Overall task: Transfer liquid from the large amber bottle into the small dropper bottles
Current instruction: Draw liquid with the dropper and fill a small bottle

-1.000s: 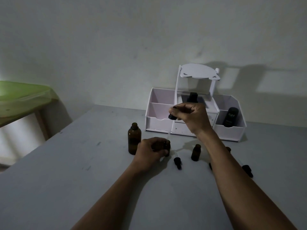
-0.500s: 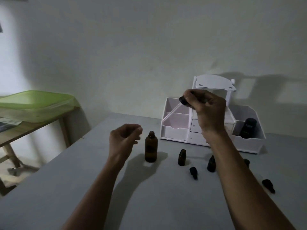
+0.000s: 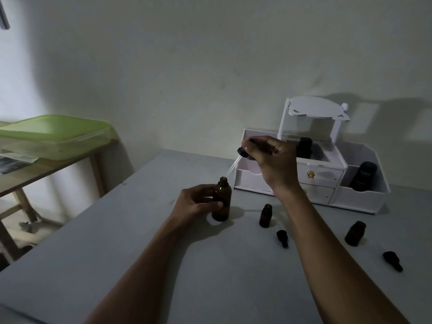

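My left hand (image 3: 198, 203) grips the big bottle (image 3: 224, 212), which stands upright and uncapped on the table (image 3: 140, 230) at the centre of the frame. Up and right of it, my right hand (image 3: 273, 160) pinches a dropper (image 3: 242, 152) by its black cap. The glass tip slants down to the bottle's mouth. Two small bottles (image 3: 265, 215) (image 3: 355, 233) stand open toward the lower right.

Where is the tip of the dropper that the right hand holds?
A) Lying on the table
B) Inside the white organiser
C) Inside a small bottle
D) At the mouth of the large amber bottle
D: the dropper, pinched by the right hand, slants down so that its glass tip sits at the open mouth of the large amber bottle, which the left hand grips.
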`<state>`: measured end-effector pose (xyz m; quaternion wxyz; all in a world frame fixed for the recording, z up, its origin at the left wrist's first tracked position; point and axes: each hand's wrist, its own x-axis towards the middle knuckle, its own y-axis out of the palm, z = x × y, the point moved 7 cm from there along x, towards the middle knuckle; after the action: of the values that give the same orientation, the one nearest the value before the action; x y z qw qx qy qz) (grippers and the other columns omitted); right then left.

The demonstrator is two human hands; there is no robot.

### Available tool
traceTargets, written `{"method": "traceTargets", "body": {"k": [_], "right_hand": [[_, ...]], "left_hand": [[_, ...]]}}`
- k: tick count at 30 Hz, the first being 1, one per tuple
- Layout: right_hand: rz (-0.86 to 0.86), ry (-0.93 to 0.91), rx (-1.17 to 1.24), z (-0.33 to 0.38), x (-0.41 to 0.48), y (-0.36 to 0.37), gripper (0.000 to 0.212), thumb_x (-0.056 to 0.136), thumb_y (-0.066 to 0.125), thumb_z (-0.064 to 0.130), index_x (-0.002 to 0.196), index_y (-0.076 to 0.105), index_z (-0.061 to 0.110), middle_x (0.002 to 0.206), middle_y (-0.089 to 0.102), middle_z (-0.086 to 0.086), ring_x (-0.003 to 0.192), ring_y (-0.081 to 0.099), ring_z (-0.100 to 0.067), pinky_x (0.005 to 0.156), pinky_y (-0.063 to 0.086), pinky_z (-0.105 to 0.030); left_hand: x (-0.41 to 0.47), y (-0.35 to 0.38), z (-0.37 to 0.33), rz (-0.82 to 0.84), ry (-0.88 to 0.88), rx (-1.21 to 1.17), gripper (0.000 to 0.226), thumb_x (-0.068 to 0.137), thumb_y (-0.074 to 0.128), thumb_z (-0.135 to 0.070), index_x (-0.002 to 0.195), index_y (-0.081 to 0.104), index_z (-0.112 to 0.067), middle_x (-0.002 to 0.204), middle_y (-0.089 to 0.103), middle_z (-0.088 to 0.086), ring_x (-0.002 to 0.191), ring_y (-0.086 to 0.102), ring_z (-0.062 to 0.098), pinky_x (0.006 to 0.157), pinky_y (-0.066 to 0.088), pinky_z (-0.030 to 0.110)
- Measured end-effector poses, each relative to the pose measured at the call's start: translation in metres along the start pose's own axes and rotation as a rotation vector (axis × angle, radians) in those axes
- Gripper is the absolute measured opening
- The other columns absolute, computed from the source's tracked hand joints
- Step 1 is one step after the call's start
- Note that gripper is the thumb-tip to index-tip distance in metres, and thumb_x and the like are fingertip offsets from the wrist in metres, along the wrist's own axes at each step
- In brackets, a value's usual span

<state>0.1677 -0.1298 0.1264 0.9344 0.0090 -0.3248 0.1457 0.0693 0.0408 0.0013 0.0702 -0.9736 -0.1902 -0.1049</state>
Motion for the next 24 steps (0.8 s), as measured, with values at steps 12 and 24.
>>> {"method": "traceTargets", "body": {"k": [12, 24], "right_hand": [[0.298, -0.005, -0.223, -0.031, -0.022, 0.047, 0.016, 0.086, 0.075, 0.021, 0.099, 0.078, 0.011, 0.091, 0.077, 0.0, 0.083, 0.072, -0.006, 0.079, 0.056, -0.018], [0.245, 0.002, -0.259, -0.038, -0.023, 0.05, 0.012, 0.086, 0.075, 0.017, 0.093, 0.079, 0.009, 0.086, 0.077, -0.001, 0.077, 0.07, -0.005, 0.068, 0.05, -0.006]], "left_hand": [[-0.001, 0.003, -0.002, 0.012, 0.018, 0.096, 0.043, 0.081, 0.078, -0.006, 0.122, 0.068, -0.015, 0.104, 0.074, -0.002, 0.088, 0.072, 0.001, 0.067, 0.054, 0.013], [0.003, 0.001, 0.003, 0.015, 0.028, 0.137, 0.046, 0.08, 0.079, -0.013, 0.125, 0.067, -0.017, 0.111, 0.073, 0.0, 0.097, 0.072, 0.011, 0.078, 0.057, 0.022]]}}
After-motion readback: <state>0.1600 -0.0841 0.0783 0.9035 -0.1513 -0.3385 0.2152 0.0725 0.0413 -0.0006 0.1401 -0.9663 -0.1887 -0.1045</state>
